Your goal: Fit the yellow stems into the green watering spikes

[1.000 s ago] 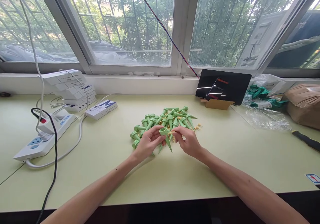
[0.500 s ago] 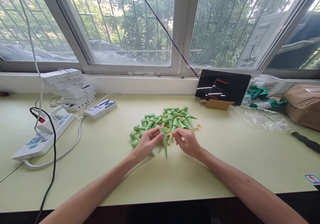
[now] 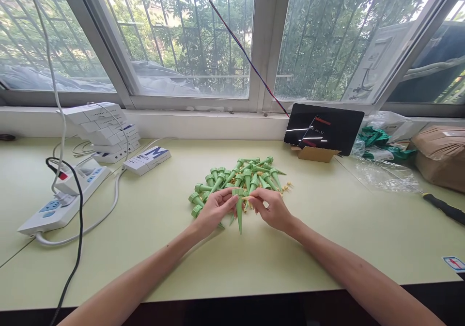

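My left hand is closed on a green plastic watering spike, gripping it just under its ridged cap, with the tapered tip pointing down. My right hand pinches a small yellow plastic piece and holds it against or very close to the spike's side; whether it is inserted, I cannot tell. Behind both hands lies a pile of similar green spikes, partly hidden by my fingers. Small loose yellow pieces lie among them and at the pile's right edge.
A white power strip with cables and stacked white boxes stand at the left. At the back right, a tablet leans on a cardboard stand. Clear plastic wrap, a brown package and a screwdriver lie further right.
My right hand has shifted slightly left, bringing the yellow piece a little lower along the green spike. The spike has tilted a bit closer to vertical in my left hand.
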`<control>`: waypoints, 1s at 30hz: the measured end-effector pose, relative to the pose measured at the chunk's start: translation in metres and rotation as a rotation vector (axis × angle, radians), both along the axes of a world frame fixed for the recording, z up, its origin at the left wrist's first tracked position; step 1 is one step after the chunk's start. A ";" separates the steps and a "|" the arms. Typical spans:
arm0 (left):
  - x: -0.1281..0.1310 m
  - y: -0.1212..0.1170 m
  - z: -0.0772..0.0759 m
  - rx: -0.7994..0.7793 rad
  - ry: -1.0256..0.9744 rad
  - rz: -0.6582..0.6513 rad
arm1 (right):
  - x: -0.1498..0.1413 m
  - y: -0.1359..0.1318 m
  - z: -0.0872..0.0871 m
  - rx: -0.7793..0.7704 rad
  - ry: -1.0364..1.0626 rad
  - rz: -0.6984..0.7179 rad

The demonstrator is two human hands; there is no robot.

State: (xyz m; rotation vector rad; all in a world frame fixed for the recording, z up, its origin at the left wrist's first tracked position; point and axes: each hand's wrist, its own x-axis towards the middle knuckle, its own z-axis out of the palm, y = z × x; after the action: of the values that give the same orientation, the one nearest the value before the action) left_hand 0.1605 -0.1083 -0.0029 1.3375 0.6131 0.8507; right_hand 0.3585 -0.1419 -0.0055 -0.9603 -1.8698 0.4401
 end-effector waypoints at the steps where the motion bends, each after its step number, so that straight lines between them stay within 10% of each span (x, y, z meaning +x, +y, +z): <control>1: 0.000 0.000 0.000 -0.002 -0.004 -0.005 | 0.000 0.000 0.000 0.001 0.001 0.004; 30: -0.003 -0.002 0.004 0.123 0.111 0.019 | 0.001 0.002 -0.006 -0.012 -0.088 0.023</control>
State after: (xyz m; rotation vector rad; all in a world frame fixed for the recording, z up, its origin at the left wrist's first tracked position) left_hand 0.1571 -0.1103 0.0015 1.4997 0.6693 0.8448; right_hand 0.3594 -0.1397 -0.0113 -0.9807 -1.9606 0.4290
